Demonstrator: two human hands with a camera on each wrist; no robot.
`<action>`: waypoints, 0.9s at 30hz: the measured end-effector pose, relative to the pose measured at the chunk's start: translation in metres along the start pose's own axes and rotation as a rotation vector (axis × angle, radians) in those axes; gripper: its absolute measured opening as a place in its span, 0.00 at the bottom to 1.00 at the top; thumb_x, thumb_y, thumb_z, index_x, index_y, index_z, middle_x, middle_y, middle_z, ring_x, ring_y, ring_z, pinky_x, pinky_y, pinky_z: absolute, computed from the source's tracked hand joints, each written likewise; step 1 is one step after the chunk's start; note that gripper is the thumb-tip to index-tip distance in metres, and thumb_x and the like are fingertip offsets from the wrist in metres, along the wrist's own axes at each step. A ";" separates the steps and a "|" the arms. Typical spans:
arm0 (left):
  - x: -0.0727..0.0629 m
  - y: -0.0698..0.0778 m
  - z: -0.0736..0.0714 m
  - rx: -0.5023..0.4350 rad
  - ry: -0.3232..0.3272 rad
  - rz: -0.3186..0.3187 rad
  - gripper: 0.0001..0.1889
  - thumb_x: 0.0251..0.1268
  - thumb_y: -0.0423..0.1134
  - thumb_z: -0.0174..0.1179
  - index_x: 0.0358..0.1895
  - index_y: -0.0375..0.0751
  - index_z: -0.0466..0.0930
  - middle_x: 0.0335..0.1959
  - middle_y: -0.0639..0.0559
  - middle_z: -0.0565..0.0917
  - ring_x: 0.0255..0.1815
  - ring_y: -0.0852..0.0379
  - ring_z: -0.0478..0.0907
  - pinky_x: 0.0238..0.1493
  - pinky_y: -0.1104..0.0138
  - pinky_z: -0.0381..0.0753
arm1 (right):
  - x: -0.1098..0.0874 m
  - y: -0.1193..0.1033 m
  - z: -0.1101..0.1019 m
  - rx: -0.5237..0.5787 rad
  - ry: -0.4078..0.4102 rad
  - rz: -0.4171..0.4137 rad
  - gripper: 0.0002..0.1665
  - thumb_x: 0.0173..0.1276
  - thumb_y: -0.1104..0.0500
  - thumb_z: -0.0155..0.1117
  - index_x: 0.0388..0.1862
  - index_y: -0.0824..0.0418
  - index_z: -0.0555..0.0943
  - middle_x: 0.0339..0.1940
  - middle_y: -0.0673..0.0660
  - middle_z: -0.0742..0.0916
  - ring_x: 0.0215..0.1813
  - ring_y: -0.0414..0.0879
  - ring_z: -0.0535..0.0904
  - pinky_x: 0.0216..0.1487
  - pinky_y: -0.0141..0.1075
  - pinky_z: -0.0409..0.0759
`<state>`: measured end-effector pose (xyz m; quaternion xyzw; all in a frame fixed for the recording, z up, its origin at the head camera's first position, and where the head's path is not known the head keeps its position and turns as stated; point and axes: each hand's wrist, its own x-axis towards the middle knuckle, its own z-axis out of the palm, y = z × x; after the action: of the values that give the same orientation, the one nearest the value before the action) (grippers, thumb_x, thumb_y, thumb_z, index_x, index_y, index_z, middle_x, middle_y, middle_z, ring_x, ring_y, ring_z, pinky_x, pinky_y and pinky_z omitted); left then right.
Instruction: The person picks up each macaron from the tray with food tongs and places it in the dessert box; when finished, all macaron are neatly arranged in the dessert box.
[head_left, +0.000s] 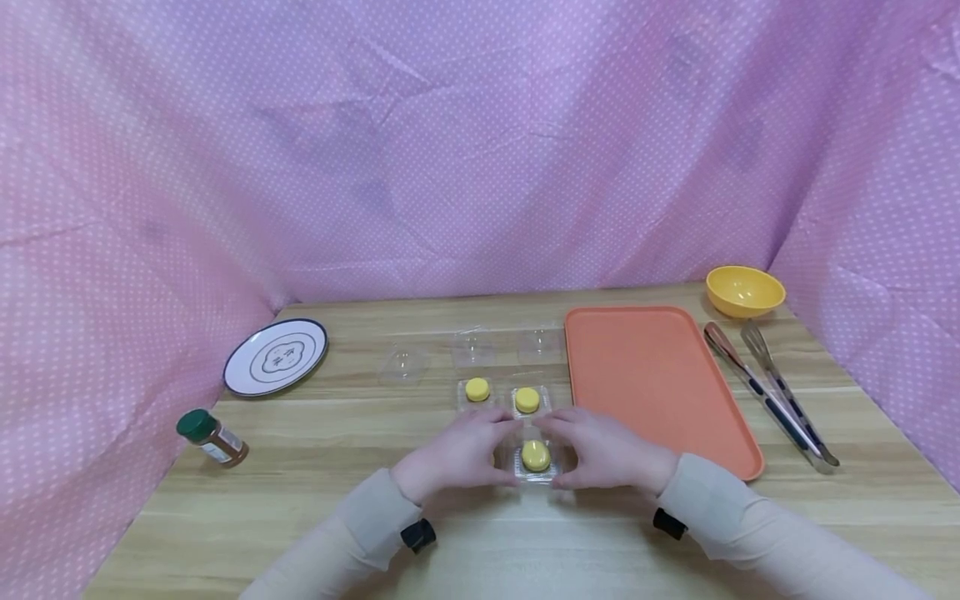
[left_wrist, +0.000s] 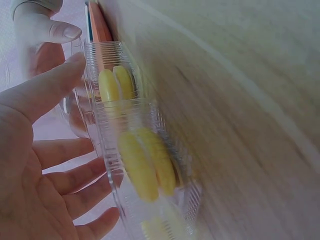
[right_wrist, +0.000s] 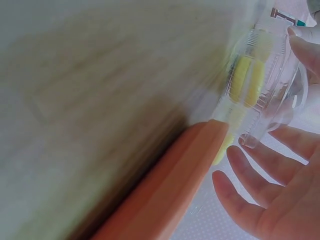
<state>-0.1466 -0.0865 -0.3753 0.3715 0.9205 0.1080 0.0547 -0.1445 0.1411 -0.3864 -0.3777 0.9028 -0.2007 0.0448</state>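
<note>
L hand (head_left: 467,448) & R hand (head_left: 603,450), fingers spread, pinch opp. edges of a clear domed lid (right_wrist: 284,116) btwn thumb & fingers, at lower ctr of frame. Under it, yellow macaron (head_left: 536,456) sits in clear base (head_left: 536,477). Two more yellow macarons (head_left: 527,400) in bases just above hands. Orange tray (head_left: 652,375) R of ctr; plate (head_left: 247,367) at L, jar (head_left: 217,442) below it; yellow bowl (head_left: 742,293) upper R.

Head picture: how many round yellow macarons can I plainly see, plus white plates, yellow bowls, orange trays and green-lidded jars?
Round yellow macarons in plain view: 3
White round plate with dark rim: 1
Yellow round bowl: 1
Orange rectangular tray: 1
Small brown jar with green lid: 1
Total: 7
</note>
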 end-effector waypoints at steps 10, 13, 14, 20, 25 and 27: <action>-0.002 0.001 0.001 -0.017 -0.004 -0.001 0.38 0.48 0.54 0.71 0.62 0.37 0.73 0.55 0.49 0.77 0.54 0.56 0.75 0.57 0.64 0.75 | 0.000 0.000 0.001 -0.010 -0.003 -0.015 0.43 0.48 0.49 0.76 0.63 0.61 0.73 0.60 0.56 0.79 0.57 0.49 0.77 0.55 0.46 0.79; -0.001 0.001 0.001 -0.029 -0.010 -0.001 0.38 0.48 0.54 0.71 0.62 0.37 0.72 0.55 0.49 0.77 0.53 0.57 0.75 0.56 0.66 0.76 | 0.000 0.000 0.001 -0.007 -0.001 -0.014 0.43 0.48 0.49 0.76 0.63 0.60 0.73 0.60 0.56 0.79 0.56 0.49 0.77 0.55 0.46 0.79; -0.001 0.002 0.001 -0.031 -0.010 -0.001 0.38 0.48 0.54 0.71 0.62 0.36 0.72 0.54 0.49 0.77 0.52 0.57 0.74 0.56 0.67 0.76 | 0.000 0.000 0.001 -0.006 0.000 -0.013 0.43 0.48 0.49 0.76 0.63 0.60 0.73 0.60 0.56 0.79 0.56 0.49 0.77 0.55 0.46 0.79; -0.001 0.002 0.001 -0.034 -0.015 -0.009 0.39 0.48 0.55 0.71 0.62 0.38 0.72 0.53 0.49 0.78 0.51 0.58 0.74 0.54 0.68 0.76 | 0.000 -0.001 0.001 -0.003 -0.002 -0.005 0.43 0.47 0.50 0.76 0.63 0.61 0.73 0.60 0.57 0.79 0.57 0.50 0.77 0.55 0.46 0.79; 0.002 0.002 0.002 -0.042 -0.031 -0.022 0.39 0.47 0.55 0.71 0.63 0.39 0.72 0.55 0.48 0.77 0.52 0.57 0.75 0.55 0.67 0.77 | -0.001 0.000 0.000 0.003 -0.002 -0.003 0.43 0.47 0.51 0.77 0.62 0.61 0.73 0.59 0.58 0.79 0.56 0.51 0.77 0.54 0.46 0.79; 0.004 0.002 0.002 -0.041 -0.039 -0.026 0.39 0.47 0.54 0.71 0.63 0.39 0.73 0.56 0.49 0.77 0.52 0.58 0.75 0.55 0.67 0.77 | -0.001 0.000 0.000 0.005 -0.002 0.002 0.42 0.47 0.51 0.77 0.62 0.62 0.74 0.59 0.58 0.79 0.56 0.51 0.77 0.54 0.47 0.79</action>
<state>-0.1475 -0.0820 -0.3766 0.3605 0.9215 0.1191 0.0816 -0.1437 0.1419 -0.3868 -0.3769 0.9026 -0.2027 0.0467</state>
